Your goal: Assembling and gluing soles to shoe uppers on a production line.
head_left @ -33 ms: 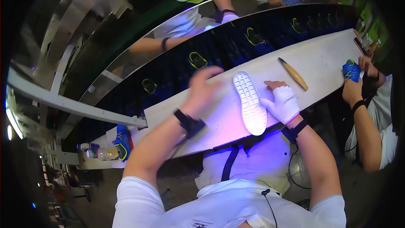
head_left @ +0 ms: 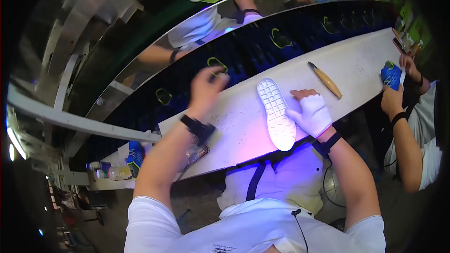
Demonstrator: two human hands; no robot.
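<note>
A white shoe sole (head_left: 276,112) lies tread up on the pale bench, its lower end reaching past the front edge. My right hand (head_left: 311,112), in a white glove with bare fingertips, rests beside it. The thumb touches the sole's right edge while the bent fingers stay off it, apart from the thumb. Across the bench, my left hand (head_left: 207,89) is bare and stretched out over the dark trough behind. Its fingers are parted from the thumb at the yellow-green collar of a dark shoe (head_left: 217,62); I see no firm hold.
A wooden-handled pointed tool (head_left: 327,82) lies right of the sole. Under my left forearm is a phone (head_left: 196,154). More shoes (head_left: 280,38) line the trough. Bottles (head_left: 115,173) and a blue shoe (head_left: 135,157) stand left. At right a co-worker's hands hold another blue shoe (head_left: 391,76).
My left hand has moved left and away from me, from over the bench to the dark shoe's collar. The phone shows more fully. My right hand and the sole have stayed together.
</note>
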